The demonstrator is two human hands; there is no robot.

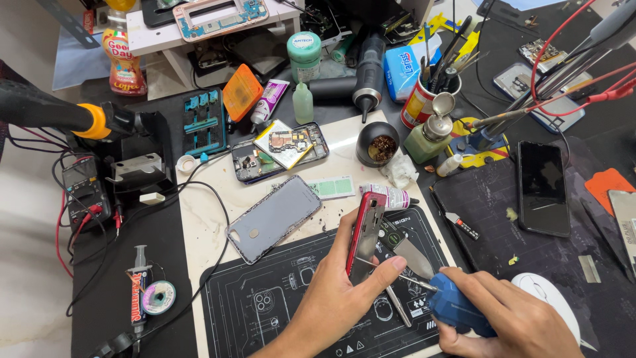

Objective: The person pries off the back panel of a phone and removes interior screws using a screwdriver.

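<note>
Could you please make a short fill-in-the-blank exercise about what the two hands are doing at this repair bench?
1. The left hand holds a phone with a ____ frame, standing on its edge.
2. The right hand grips a tool with a ____ handle.
3. The grey back cover lies to the ____ of the held phone.

Missing words: red; blue; left

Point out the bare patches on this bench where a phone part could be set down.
Free: the black work mat's lower-left area, left of the left hand; the pale board strip between the grey back cover and the cable; the dark mat between the black phone and the red phone frame. The whole far edge is crowded with bottles and tools.
</note>
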